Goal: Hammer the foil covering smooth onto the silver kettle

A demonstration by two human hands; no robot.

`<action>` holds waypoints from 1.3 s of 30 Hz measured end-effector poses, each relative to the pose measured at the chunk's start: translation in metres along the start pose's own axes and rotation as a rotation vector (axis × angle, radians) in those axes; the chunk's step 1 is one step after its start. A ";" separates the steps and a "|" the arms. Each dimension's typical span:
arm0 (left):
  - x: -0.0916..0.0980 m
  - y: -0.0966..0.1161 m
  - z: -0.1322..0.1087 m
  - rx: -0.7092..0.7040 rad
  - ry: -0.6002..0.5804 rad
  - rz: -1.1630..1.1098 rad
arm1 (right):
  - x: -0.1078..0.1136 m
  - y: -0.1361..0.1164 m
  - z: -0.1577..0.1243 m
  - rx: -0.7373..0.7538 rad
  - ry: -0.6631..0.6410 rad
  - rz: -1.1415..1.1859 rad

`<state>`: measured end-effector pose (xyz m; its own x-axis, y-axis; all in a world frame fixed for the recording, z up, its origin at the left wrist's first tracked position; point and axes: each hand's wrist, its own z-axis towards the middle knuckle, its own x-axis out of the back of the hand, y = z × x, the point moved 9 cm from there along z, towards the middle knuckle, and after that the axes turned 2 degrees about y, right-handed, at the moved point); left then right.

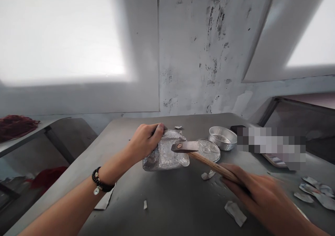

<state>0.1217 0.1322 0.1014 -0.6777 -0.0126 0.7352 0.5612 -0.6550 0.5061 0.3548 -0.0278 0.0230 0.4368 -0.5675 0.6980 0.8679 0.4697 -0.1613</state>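
My left hand (148,138) grips the upper left side of a dented silver metal container (167,161), thumb along its top. The container rests on the grey table (167,208), its surface creased and uneven. My right hand (256,190) is wrapped round the wooden handle (213,164) of a hammer. In this view the hammer head (184,146) overlaps the container's right part; whether they touch I cannot tell. A round flat metal disc (209,151) lies just right of the container.
Behind the disc stands a perforated round metal bowl (222,138). Loose pale scraps (235,213) are scattered on the table, with several more pieces (318,192) at the far right. A blurred-out object (272,145) lies at the right. Dark red strands (18,127) sit on a left-hand table.
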 end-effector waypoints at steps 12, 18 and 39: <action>0.000 -0.001 0.000 -0.015 -0.009 -0.016 | -0.001 -0.011 0.006 0.105 -0.004 0.007; 0.009 0.008 0.003 -0.043 -0.061 0.024 | 0.009 -0.006 0.007 0.008 0.030 0.028; -0.005 -0.004 -0.003 0.086 -0.396 -0.191 | -0.008 -0.011 -0.002 0.156 -0.082 0.069</action>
<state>0.1213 0.1323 0.0944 -0.5485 0.4034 0.7324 0.4922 -0.5522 0.6729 0.3425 -0.0292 0.0178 0.4678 -0.4758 0.7448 0.7864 0.6087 -0.1051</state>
